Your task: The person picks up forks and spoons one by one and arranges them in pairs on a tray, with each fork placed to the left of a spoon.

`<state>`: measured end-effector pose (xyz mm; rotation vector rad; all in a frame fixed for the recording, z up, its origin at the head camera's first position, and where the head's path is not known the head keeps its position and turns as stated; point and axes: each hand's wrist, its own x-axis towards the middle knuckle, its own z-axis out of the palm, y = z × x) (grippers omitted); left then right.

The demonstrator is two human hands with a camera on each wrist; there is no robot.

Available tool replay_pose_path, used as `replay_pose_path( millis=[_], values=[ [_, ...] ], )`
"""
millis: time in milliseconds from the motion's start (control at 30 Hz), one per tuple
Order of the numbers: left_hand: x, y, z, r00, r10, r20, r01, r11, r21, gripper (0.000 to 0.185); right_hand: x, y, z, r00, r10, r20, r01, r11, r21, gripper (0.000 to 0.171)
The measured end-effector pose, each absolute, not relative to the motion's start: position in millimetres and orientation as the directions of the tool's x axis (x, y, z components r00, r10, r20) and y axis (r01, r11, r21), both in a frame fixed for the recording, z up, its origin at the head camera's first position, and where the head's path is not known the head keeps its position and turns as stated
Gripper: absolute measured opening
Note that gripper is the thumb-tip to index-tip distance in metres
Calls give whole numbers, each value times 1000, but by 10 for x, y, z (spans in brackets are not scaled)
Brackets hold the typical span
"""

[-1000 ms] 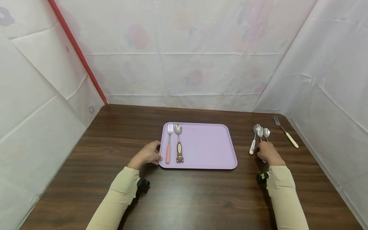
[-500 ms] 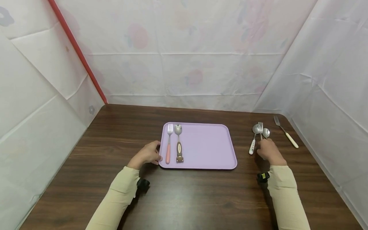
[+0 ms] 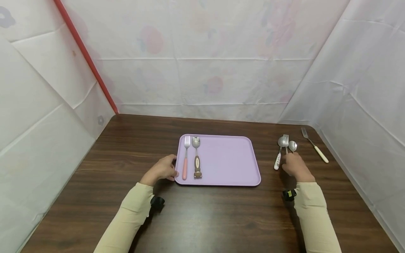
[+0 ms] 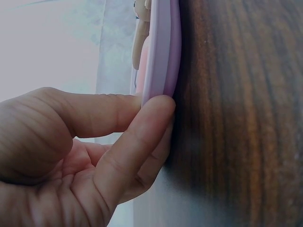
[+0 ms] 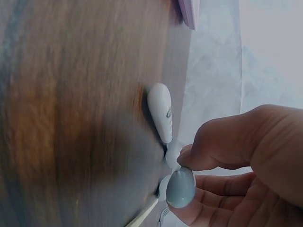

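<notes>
Your right hand (image 3: pixel 294 167) pinches the fork (image 3: pixel 286 140) by its handle, right of the tray (image 3: pixel 227 161), between two spoons. Your left hand (image 3: pixel 161 169) grips the tray's left edge, fingers curled.

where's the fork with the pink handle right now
In the head view the pink-handled fork lies on the left end of the purple tray, just left of the brown-handled spoon, with the left hand at the tray's edge beside it.

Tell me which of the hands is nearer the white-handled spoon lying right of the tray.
Right. The right hand sits just beside the white-handled spoon, pinching a fork handle next to it. The left hand is across the purple tray, gripping its left edge.
</notes>
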<state>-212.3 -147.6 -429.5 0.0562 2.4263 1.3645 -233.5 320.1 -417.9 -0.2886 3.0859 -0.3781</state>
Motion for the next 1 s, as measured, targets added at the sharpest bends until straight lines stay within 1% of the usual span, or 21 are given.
replay_pose_path(
  millis=[67, 233, 300, 367, 400, 533, 1000],
  values=[
    [-2125, -1474, -4293, -935, 202, -291, -142, 537, 831, 63, -2329, 3186, -4182, -981, -194, 7, -190, 951, -244, 12],
    [-2128, -1472, -4285, -933, 199, -299, -150, 542, 827, 64, -2346, 3123, -4185, -965, -251, 78, -262, 940, -218, 18],
    [-2127, -1470, -4284, -933, 200, -299, -149, 543, 827, 64, -2362, 3092, -4180, -955, -279, 101, -294, 933, -208, 16],
    [-2124, -1466, -4279, -933, 199, -298, -149, 542, 827, 64, -2375, 3062, -4177, -948, -301, 108, -318, 924, -215, 7],
    [-2124, -1463, -4279, -934, 198, -298, -150, 541, 828, 64, -2377, 3045, -4173, -944, -312, 106, -328, 918, -221, 8],
    [-2122, -1462, -4276, -934, 203, -295, -144, 542, 828, 63, -2376, 2965, -4172, -945, -315, 89, -327, 908, -260, 29],
    [-2125, -1467, -4284, -931, 200, -304, -152, 544, 825, 64, -2416, 2733, -4192, -922, -369, 114, -387, 876, -289, 34]
  ],
)
